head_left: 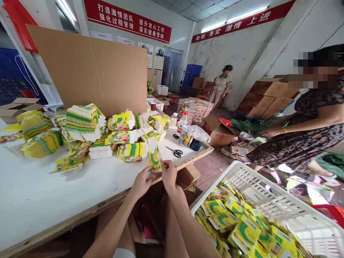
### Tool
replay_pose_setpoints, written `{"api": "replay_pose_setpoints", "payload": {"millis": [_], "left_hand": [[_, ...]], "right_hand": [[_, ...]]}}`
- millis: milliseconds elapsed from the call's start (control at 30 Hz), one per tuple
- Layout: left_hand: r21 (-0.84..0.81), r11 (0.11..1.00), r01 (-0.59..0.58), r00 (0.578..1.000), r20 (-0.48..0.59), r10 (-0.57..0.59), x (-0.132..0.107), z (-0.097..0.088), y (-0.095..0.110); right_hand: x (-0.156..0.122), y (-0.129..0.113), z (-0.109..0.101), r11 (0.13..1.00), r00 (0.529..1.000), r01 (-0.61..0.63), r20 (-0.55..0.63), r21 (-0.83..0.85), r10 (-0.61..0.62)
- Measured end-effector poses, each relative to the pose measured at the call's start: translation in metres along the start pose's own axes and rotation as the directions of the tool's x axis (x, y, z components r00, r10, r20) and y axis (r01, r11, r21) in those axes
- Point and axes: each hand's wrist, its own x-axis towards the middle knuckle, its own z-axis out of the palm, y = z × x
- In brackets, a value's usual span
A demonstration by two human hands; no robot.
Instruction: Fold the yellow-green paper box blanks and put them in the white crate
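Leftmost, an open cardboard box (21, 107) sits beside the first stacks of yellow-and-green cartons (82, 122), which spread in uneven heaps over the white table (67, 200). A big cardboard sheet (100, 75) stands upright behind them. The left hand (143, 180) has its fingers curled narrowly at the lower left edge of a single carton (155, 158); whether it grips it, I cannot tell. That carton is at the table's front edge, between the hands, and the right hand (170, 173) pinches its right side. Further right on the table lie black-handled scissors (177, 153), near a red-capped bottle (183, 123) and a dark mug (196, 144). Beyond the table, a white basket (285, 200) holds many flat-looking packs (245, 231), and a person in a patterned dress (306, 125) bends forward.
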Motion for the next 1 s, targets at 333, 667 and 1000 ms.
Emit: {"api": "replay_pose_setpoints", "payload": {"millis": [333,667,1000], "left_hand": [[-0.627,0.765,0.148,0.985,0.163,-0.057,-0.032,0.001,0.048],[-0.699,0.695,0.168,0.983,0.173,-0.064,-0.05,0.02,0.066],[-0.591,0.799,0.111,0.991,0.006,-0.133,-0.057,0.035,0.059]], "right_hand": [[-0.081,-0.01,-0.035,0.819,0.989,-0.111,0.142,0.563,0.036],[-0.102,-0.044,-0.069,0.873,0.984,-0.154,0.147,0.462,0.096],[-0.118,-0.058,-0.077,0.937,0.994,-0.071,0.104,0.342,0.037]]}}
